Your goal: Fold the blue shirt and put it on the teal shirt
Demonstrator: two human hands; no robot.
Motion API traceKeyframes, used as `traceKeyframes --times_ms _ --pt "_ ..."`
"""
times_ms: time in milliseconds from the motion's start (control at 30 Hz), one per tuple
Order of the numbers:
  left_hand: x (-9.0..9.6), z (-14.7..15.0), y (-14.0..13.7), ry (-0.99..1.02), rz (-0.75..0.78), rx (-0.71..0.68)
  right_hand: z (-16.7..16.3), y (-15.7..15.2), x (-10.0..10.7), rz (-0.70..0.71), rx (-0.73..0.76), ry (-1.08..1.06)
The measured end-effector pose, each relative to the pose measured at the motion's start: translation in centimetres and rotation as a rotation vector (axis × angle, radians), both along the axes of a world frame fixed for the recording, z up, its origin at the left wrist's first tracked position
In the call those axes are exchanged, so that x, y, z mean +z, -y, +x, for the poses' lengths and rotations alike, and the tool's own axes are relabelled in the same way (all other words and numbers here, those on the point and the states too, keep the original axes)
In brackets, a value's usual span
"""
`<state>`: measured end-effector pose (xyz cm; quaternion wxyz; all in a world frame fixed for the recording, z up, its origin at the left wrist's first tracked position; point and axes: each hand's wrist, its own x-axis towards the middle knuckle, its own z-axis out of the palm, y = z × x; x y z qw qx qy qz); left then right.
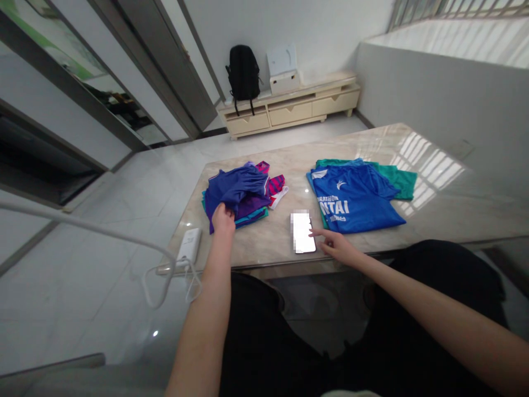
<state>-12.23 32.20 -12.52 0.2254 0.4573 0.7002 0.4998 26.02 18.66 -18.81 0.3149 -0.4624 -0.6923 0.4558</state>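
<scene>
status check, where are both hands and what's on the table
Left hand gripping purple shirt on the heap. Right hand fingertip at phone. Folded blue jersey right of phone, power bank at table edge.

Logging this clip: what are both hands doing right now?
Left hand: closed on crumpled dark blue shirt.
Right hand: open, fingertip at white-screened phone.

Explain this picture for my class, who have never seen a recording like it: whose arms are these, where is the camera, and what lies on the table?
The camera sits on a person's head, looking down at their own bare arms. The left hand grips a pile of rumpled purple and blue clothes. The right hand points a finger at the lit phone lying on the marble table. Beside it lies a blue jersey on a green garment. A white power bank with its cable rests at the table's near left edge.
</scene>
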Motion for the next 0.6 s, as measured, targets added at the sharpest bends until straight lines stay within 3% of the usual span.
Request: traceKeyframes --times_ms 233,333,433,500,600 --pt "5.3 0.5 2.1 0.486 0.256 -0.077 -0.6 0.0 0.2 -0.028 -0.098 -0.112" --pt "7.7 2.3 5.0 0.63 0.324 -0.148 -1.0 0.2 0.2 -0.066 -0.082 -0.151" --pt "9.0 5.2 9.8 0.826 0.346 -0.254 -1.3 0.4 -0.1 -0.101 -0.036 -0.159" --pt "8.8 7.5 14.1 0.788 0.267 -0.275 -1.4 0.4 -0.5 -0.106 -0.032 -0.15" --pt "7.3 10.5 20.8 0.288 -0.189 -0.266 -1.3 0.2 -0.9 -0.096 -0.042 -0.148"
